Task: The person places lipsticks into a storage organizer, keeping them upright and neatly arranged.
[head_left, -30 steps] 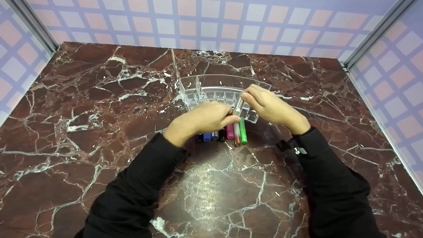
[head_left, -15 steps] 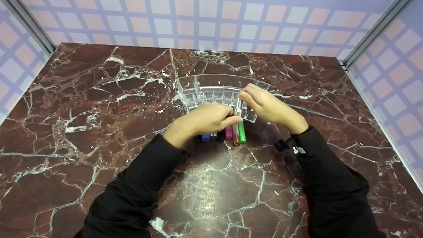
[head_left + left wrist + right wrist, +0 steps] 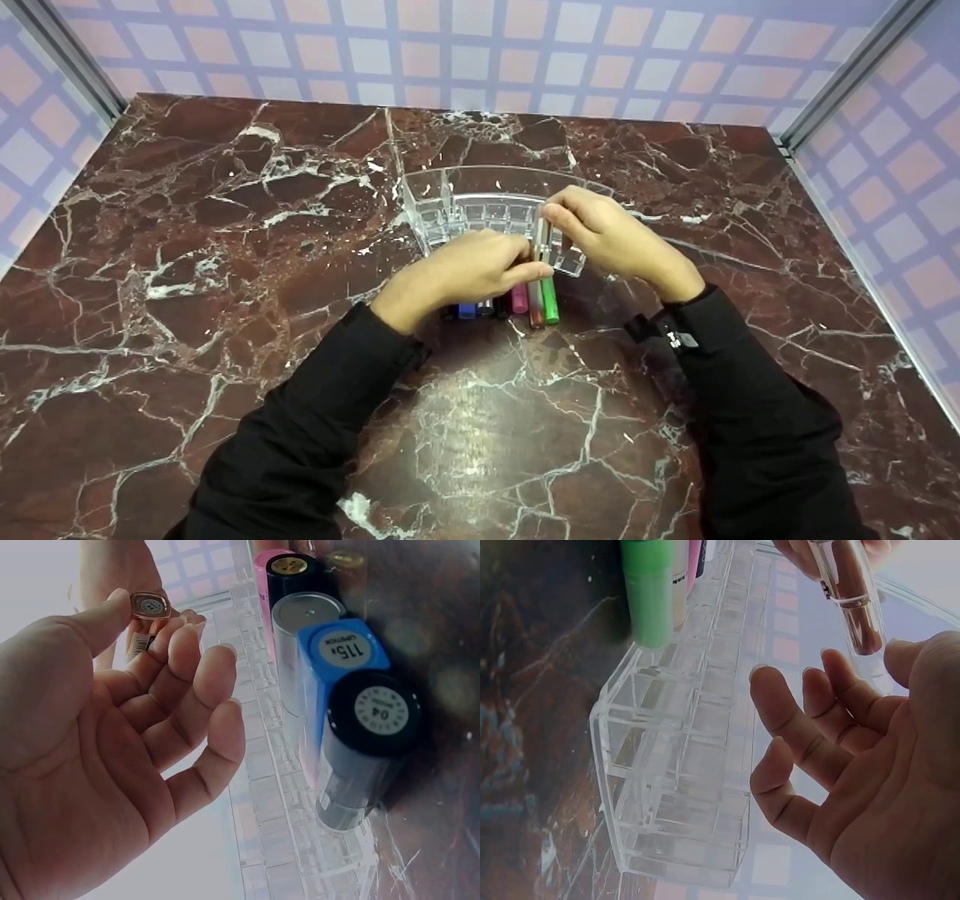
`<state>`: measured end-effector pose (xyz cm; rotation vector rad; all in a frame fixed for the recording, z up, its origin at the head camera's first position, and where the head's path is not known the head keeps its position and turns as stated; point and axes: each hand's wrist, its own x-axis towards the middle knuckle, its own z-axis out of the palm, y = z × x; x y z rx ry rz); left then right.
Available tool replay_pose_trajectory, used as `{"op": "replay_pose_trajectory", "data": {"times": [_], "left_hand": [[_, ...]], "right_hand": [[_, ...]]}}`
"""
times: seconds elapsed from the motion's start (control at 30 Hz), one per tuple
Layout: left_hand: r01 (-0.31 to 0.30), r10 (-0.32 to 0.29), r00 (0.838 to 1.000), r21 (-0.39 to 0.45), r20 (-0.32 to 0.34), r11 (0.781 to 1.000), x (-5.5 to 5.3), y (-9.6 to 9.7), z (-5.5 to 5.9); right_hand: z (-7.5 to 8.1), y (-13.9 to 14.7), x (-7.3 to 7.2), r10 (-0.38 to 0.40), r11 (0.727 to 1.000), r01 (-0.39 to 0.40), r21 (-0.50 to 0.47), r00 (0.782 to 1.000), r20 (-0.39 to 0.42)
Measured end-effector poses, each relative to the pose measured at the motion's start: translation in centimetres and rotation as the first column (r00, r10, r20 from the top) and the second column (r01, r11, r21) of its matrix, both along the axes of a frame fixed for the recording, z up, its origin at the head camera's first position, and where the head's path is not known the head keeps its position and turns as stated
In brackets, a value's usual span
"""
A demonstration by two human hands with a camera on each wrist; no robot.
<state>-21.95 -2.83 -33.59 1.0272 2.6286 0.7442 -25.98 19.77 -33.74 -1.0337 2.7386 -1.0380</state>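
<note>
Pinching clear-ended tube (image 3: pixel 851 585), blue lipstick (image 3: pixel 341 649) nearby, left hand (image 3: pixel 480 262) partly hiding organizer (image 3: pixel 487 213)

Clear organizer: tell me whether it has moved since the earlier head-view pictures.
No: in the head view, the clear organizer keeps its place against the veins of the marble tabletop.

The left hand (image 3: pixel 476 262), back upward, pinches the near end of the lipstick tube (image 3: pixel 541 241) between thumb and forefinger, its other fingers loosely bent just beside it. The right hand (image 3: pixel 611 231) pinches the tube's far end, remaining fingers half curled and slightly spread. Black-sleeved, the left forearm (image 3: pixel 304 420) and right forearm (image 3: pixel 765 412) slant in toward the tube from its near left and near right.
</note>
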Motion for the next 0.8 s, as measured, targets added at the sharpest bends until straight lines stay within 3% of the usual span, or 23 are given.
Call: {"op": "replay_pose_trajectory", "data": {"times": [0.8], "left_hand": [[-0.014,0.013,0.999,0.017,0.042,1.0,0.23,0.33,0.14]], "right_hand": [[0.07,-0.28,0.14,-0.005,0.999,0.005,-0.037,1.0,-0.002]]}}
